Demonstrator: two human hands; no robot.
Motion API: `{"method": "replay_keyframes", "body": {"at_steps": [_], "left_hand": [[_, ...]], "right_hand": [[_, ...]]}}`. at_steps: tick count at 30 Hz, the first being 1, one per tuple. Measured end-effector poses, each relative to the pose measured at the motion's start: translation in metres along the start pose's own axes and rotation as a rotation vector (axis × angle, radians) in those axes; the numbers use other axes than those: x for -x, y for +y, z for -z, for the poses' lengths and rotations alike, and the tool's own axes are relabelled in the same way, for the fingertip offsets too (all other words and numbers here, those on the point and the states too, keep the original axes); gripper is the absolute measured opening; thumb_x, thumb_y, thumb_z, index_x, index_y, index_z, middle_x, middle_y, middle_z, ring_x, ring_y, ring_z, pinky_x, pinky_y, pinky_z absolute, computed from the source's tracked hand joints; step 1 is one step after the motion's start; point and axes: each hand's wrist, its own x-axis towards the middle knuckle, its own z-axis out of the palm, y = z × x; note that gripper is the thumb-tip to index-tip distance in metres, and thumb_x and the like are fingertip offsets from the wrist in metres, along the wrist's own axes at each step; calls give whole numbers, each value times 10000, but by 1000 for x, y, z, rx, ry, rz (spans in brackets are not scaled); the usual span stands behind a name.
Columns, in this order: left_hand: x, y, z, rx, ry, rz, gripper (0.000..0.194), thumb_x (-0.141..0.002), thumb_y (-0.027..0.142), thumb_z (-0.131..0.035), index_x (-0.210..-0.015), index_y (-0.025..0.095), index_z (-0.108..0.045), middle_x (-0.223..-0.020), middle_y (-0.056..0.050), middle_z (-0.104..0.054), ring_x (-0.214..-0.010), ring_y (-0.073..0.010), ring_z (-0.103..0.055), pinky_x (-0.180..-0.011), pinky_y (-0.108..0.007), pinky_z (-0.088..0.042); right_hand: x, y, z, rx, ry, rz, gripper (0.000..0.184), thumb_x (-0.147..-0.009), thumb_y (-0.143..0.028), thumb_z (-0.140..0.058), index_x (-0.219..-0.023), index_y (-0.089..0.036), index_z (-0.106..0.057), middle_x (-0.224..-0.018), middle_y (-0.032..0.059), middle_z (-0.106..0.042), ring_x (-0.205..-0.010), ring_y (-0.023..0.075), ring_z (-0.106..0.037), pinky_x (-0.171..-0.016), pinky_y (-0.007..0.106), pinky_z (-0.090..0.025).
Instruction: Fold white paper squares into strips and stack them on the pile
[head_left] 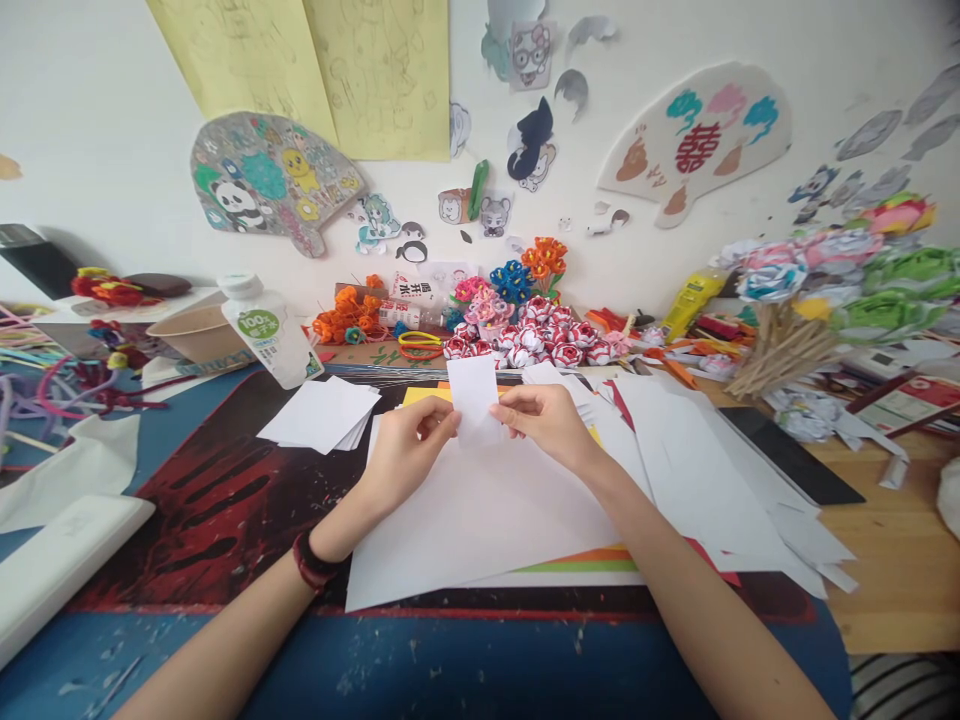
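Note:
A small white paper slip (pixel 473 394) stands upright between both hands above a large white sheet (pixel 480 520). My left hand (pixel 409 452) pinches its lower left edge with fingers closed. On the other side, my right hand (pixel 546 420) pinches the lower right edge, fingers curled. A dark band circles my left wrist. A stack of small white paper squares (pixel 321 412) lies to the left of the hands on a dark red and black mat (pixel 225 500).
Paper flowers (pixel 525 335) crowd the table's back edge, with a white bottle (pixel 266 328) and paper bowl (pixel 196 332) at left. Paper roses on sticks (pixel 825 290) stand at right. Loose white sheets (pixel 720 470) and a black strip (pixel 791 455) lie right of the hands. Pipe cleaners (pixel 45 380) lie far left.

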Motion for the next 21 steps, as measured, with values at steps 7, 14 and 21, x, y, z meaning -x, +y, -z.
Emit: {"method": "replay_keyframes", "body": {"at_steps": [7,14,21], "left_hand": [[0,-1,0,23,28,6,229,-888,352,-530,-810,167,-641,-711,-30,-681,-664,-154,-615,-628,-252,-448],[-3,-1,6,-29,26,-13,227,-895,373,-517,-890,186,-646,-787,-29,-703,-694,-150,-620,-629,-246,-447],[-18,-28,30,-372,200,29,158,-846,313,-541,-910,217,-649,-777,-12,-709,-603,-153,-590,-595,-261,-397]], "right_hand": [[0,1,0,12,-24,0,341,-744,-475,-706,-804,-139,-696,-674,30,-626,-554,124,-550,-534,254,-455],[-7,-4,35,1,217,87,288,-757,-436,-707,-841,-164,-664,-669,7,-611,-550,120,-541,-539,254,-434],[-10,29,104,83,411,-166,357,-659,-425,-744,-823,-111,-704,-583,17,-602,-471,108,-476,-446,242,-331]]}}
